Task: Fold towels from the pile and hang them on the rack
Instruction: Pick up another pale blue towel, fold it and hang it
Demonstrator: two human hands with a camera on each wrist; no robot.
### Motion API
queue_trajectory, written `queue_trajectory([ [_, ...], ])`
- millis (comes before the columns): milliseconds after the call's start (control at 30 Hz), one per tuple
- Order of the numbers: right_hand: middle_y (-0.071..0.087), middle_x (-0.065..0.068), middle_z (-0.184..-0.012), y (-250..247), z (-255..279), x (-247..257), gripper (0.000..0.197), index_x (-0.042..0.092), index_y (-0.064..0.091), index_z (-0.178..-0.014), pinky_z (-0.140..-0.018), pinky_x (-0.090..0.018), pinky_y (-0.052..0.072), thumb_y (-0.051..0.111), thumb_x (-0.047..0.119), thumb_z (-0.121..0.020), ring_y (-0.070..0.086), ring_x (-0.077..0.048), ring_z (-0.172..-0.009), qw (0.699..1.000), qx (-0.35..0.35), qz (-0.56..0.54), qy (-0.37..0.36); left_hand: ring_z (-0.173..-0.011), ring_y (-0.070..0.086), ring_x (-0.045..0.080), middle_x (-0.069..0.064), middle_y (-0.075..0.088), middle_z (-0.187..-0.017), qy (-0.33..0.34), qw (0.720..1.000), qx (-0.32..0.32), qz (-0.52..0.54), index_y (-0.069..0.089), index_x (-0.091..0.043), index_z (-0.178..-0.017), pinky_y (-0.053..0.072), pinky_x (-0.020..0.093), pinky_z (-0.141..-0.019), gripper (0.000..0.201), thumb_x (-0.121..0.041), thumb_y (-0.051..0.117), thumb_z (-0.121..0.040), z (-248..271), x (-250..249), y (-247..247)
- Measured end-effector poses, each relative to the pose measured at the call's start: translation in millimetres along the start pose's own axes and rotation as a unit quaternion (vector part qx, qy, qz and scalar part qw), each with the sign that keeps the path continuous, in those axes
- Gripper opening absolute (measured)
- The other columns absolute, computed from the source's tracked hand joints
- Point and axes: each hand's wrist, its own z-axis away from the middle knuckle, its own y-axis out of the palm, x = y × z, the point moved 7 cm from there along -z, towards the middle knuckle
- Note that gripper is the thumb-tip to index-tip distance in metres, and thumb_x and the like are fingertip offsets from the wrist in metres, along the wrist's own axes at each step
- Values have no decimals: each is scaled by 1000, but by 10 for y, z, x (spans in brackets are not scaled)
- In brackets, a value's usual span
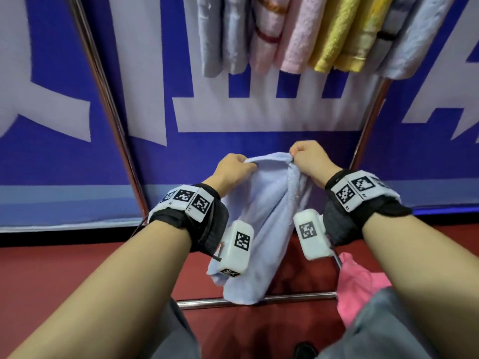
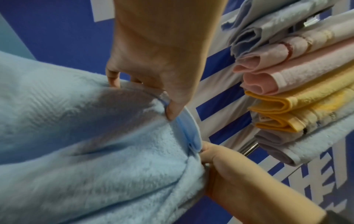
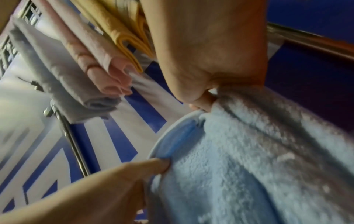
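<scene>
Towel (image 1: 261, 218), pale blue and fluffy, hangs in the air between the two hands, in front of the rack (image 1: 259, 299) and below the row of hung towels (image 1: 298, 35). The left hand (image 1: 233, 172) pinches its top hem at one end, thumb (image 2: 173, 106) pressed on the near side and fingers (image 2: 113, 75) curled over the far side. The right hand (image 1: 308, 159) is a closed fist around the hem at the other end, with bunched cloth gathered under it. Both hands are clamped on the towel, near each other but not touching, and the short stretch of hem between them arches upward. In the wrist views that hem shows as a smooth blue band (image 3: 182, 139) next to the terry pile. The rest of the cloth drops in loose folds between the wrists, and its lower end reaches the rack's low crossbar.

On the rack above, folded towels hang side by side: grey-blue, pink, yellow, then pale blue. Slanted metal legs (image 1: 108, 107) run down on either side. A pink cloth (image 1: 357, 286) lies low at the right, beside the right forearm. Behind everything stands a blue banner (image 1: 207, 146) with large white shapes, and the floor (image 1: 51, 268) is red.
</scene>
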Motion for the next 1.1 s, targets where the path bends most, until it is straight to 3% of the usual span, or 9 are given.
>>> queue_trajectory([
  [100,41,-13,-67,98,-28,-90,27,13,48,-57,-63,-27,33,40,-4,-76,35,-13,-74,1000,-6,4,30,-54,32,13,-3,38,-59,15,1000,-2,-19,44,-14,-66,28,20,-45,22,-18,56,-85,-19,41,-51],
  [200,53,-5,-69,210,49,-8,26,13,55,-59,-71,-26,38,46,-2,-78,45,-12,-73,999,26,-36,20,-55,29,13,-1,35,-59,42,999,-26,-22,45,-11,-69,23,16,-39,21,-17,54,-86,-29,72,-158],
  [333,56,6,-82,506,282,159,4,14,59,-86,-62,-19,36,58,16,-83,48,-8,-77,988,152,-26,-12,-66,33,16,8,39,-71,62,997,-41,-9,51,-13,-74,28,25,-55,14,-16,48,-88,-7,81,-282],
  [467,50,6,-81,658,354,193,22,17,54,-95,-60,-20,33,68,28,-82,44,-7,-69,980,193,30,-35,-62,33,14,5,40,-67,72,996,-10,-44,52,-9,-63,29,21,-49,21,-12,49,-84,59,31,-231],
  [567,51,0,-88,692,367,219,28,14,53,-95,-63,-24,36,70,29,-79,45,-13,-75,982,171,55,-61,-60,30,15,5,36,-63,67,996,-32,-39,47,-9,-61,27,24,-49,20,-10,48,-81,52,1,-222],
  [700,52,4,-79,717,361,186,25,14,49,-86,-59,-26,35,64,34,-81,45,-13,-69,985,147,74,-49,-57,27,15,1,31,-57,66,995,-73,-32,39,-13,-58,24,25,-48,24,-13,50,-80,47,-49,-215],
  [900,69,-20,-81,553,256,155,21,9,50,-59,-77,-43,54,48,14,-80,65,-37,-80,989,66,126,-37,-61,37,16,5,44,-63,64,995,-75,-26,63,-1,-70,31,23,-51,25,-25,66,-76,23,-45,-196],
  [1000,65,-24,-74,244,183,181,24,-3,58,-67,-74,-42,51,49,15,-80,59,-38,-75,992,-48,108,-48,-57,43,10,-3,50,-59,63,994,-58,-70,64,-9,-68,31,12,-40,14,-19,67,-78,1,-7,-214],
  [1100,49,-18,-67,40,176,213,24,-3,54,-66,-68,-40,41,50,16,-80,42,-29,-67,989,-115,74,-60,-55,38,14,-2,43,-58,25,982,-13,-187,53,-12,-60,30,18,-39,20,-14,64,-77,1,71,-143],
])
